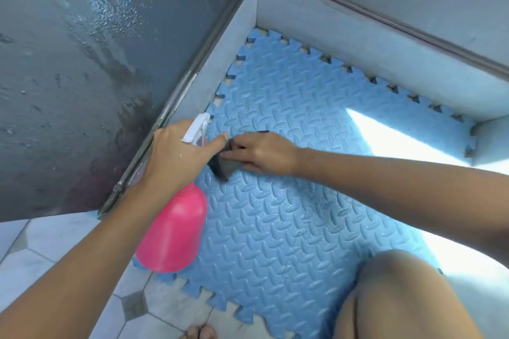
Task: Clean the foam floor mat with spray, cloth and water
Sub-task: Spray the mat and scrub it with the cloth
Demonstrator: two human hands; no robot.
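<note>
While the left hand [176, 157] grips the pink spray bottle [172, 231] and the right hand [261, 153] presses a dark cloth [224, 165] onto the blue foam mat [289, 215] on the floor, spray could hit the right hand's fingers, since the nozzle sits just beside them.

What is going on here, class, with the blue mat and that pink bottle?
A person is cleaning a blue foam floor mat that lies in a corner against a low wall. The left hand holds a pink spray bottle by its white trigger head. The right hand presses a dark cloth onto the mat near its left edge.
</note>
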